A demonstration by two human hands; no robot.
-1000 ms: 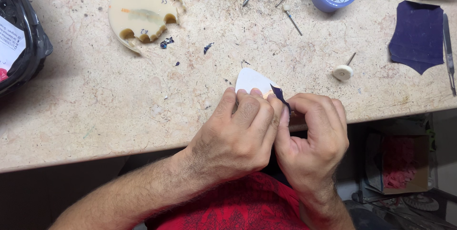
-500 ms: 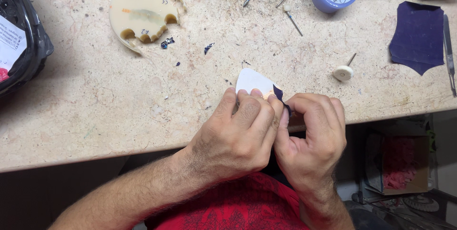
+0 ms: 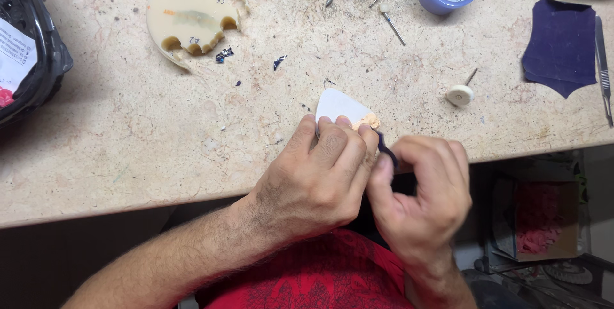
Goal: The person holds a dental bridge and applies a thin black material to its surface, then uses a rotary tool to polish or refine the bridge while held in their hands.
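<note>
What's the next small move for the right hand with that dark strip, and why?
Probably another short pull of the dark blue strip against the peach-coloured piece. The left hand pinches that piece with its white base at the bench edge, the right hand grips the strip right beside it, and the contact point is hidden.

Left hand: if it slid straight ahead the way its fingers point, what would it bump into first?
The left hand points up and slightly right across the bench. Past the white piece it grips, the marble looks bare until the thin metal burs, probably the first thing met; depth is uncertain.
</note>
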